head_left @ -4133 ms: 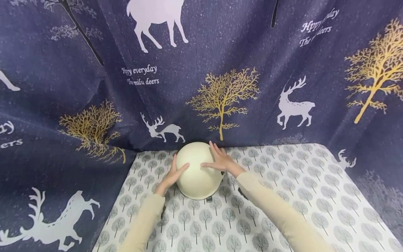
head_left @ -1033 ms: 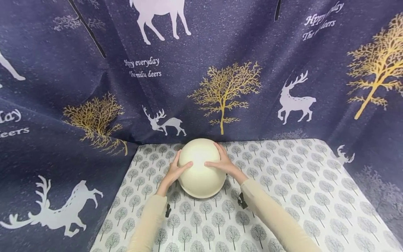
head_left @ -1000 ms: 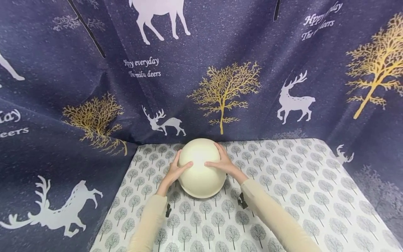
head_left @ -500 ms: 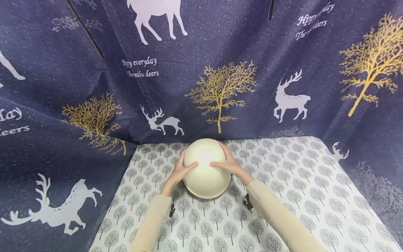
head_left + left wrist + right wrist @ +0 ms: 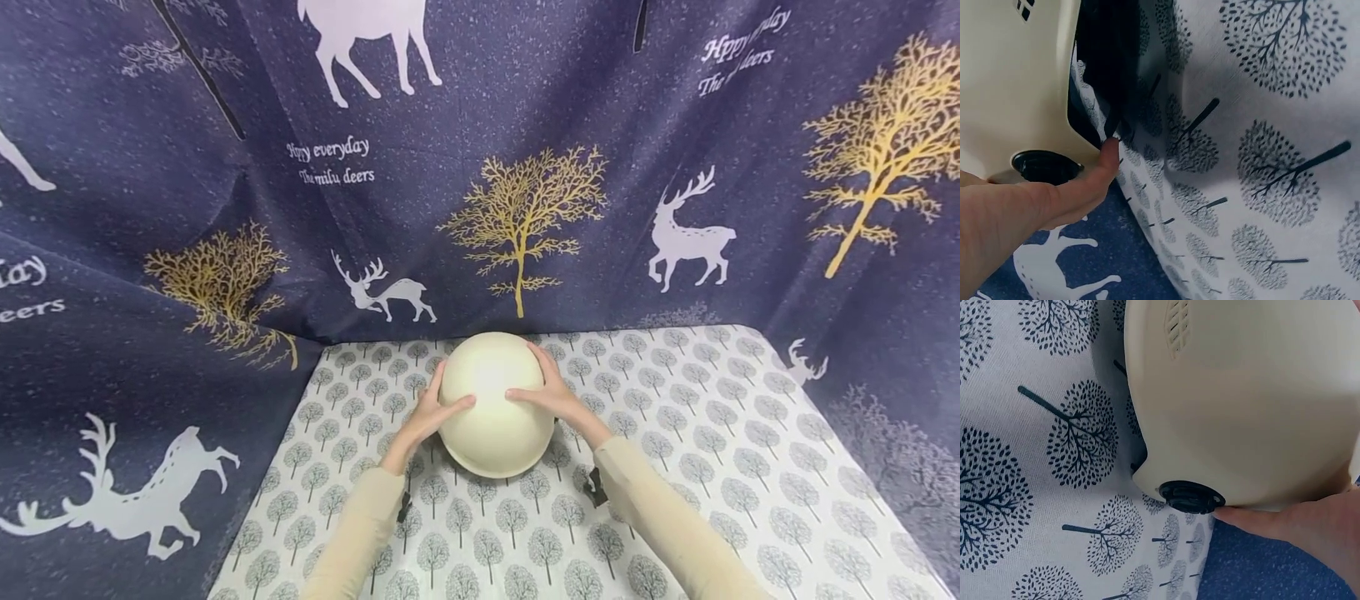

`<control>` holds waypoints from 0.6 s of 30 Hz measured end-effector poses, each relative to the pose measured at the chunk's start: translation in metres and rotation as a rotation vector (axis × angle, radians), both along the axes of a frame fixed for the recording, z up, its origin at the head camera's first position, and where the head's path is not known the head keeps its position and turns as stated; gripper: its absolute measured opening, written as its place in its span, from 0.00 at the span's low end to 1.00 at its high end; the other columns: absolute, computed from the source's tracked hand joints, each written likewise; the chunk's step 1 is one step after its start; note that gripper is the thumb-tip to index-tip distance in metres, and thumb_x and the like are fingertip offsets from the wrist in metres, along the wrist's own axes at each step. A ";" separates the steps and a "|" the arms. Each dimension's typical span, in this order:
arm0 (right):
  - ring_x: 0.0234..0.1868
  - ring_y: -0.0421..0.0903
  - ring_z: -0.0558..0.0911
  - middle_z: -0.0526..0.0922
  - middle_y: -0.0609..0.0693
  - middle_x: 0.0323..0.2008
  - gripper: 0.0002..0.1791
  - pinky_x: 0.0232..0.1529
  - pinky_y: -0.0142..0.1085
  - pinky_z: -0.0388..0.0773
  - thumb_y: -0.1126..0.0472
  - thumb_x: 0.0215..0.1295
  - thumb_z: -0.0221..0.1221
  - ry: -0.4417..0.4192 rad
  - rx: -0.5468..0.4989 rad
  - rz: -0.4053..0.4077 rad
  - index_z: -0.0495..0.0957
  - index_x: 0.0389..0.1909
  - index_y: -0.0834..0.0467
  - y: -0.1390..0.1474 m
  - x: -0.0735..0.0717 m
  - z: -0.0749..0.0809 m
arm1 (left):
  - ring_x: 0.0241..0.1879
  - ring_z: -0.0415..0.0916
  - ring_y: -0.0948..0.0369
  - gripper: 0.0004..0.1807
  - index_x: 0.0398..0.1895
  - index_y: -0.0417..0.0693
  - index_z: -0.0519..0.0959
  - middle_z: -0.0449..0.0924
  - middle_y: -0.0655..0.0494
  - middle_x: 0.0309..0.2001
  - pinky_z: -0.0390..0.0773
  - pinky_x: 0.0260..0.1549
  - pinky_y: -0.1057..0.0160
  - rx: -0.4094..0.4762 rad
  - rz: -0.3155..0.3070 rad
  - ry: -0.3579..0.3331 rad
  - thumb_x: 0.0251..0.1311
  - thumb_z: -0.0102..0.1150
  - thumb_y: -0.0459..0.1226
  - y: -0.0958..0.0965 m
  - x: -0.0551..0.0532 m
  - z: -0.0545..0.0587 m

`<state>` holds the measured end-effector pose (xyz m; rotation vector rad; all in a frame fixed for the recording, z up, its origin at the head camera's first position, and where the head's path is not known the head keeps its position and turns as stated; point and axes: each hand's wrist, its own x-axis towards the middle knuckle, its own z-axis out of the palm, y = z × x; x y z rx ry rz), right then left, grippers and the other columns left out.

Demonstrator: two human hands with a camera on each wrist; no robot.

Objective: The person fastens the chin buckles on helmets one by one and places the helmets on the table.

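A cream helmet [image 5: 495, 433] sits near the back edge of the table, its smooth dome upward. My left hand [image 5: 431, 410] grips its left side, thumb on the dome and fingers reaching round behind. On the opposite side my right hand [image 5: 557, 393] holds it the same way. In the left wrist view, the left fingers [image 5: 1110, 165] lie along the lower edge, right by a black round fitting [image 5: 1047, 167]. A matching black fitting [image 5: 1191, 496] shows in the right wrist view, with a right fingertip at it. Slotted vents [image 5: 1177, 328] mark the shell. The helmet's inside is hidden.
A white cloth with grey tree prints covers the table [image 5: 480, 542]. Directly behind the helmet hangs a dark blue curtain [image 5: 450, 208] with deer and gold trees, continuing along both sides. Small black wrist devices [image 5: 595, 487] show beside the sleeves.
The helmet and both hands have shifted a little to the right over the last second. A small dark tag visible at its near edge about four seconds ago is now out of sight.
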<state>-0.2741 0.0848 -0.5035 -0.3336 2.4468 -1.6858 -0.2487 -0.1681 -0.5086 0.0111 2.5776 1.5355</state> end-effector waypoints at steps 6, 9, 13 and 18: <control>0.78 0.63 0.44 0.37 0.57 0.79 0.59 0.73 0.64 0.47 0.49 0.52 0.71 -0.062 -0.008 -0.004 0.42 0.78 0.43 0.003 -0.001 0.000 | 0.74 0.42 0.31 0.57 0.77 0.75 0.41 0.45 0.36 0.77 0.50 0.65 0.26 -0.037 -0.022 0.018 0.50 0.69 0.58 -0.004 0.000 0.003; 0.78 0.63 0.45 0.39 0.56 0.79 0.58 0.72 0.65 0.49 0.47 0.52 0.70 -0.092 -0.019 -0.011 0.42 0.78 0.40 0.005 0.000 0.001 | 0.74 0.43 0.32 0.59 0.78 0.73 0.42 0.47 0.37 0.77 0.51 0.66 0.27 -0.052 -0.025 0.030 0.47 0.70 0.59 -0.004 0.000 0.007; 0.77 0.64 0.48 0.41 0.58 0.78 0.56 0.73 0.63 0.50 0.48 0.56 0.68 -0.096 -0.034 -0.021 0.41 0.78 0.43 0.008 0.001 0.005 | 0.74 0.41 0.32 0.59 0.77 0.75 0.43 0.48 0.40 0.77 0.52 0.65 0.26 -0.075 -0.045 0.048 0.45 0.72 0.60 -0.002 0.000 0.015; 0.77 0.63 0.48 0.40 0.56 0.79 0.55 0.74 0.61 0.49 0.50 0.59 0.66 -0.082 -0.056 -0.034 0.40 0.79 0.47 0.014 0.000 0.012 | 0.74 0.40 0.32 0.59 0.76 0.81 0.44 0.47 0.39 0.77 0.52 0.65 0.25 -0.116 -0.081 0.073 0.44 0.72 0.61 0.003 -0.005 0.026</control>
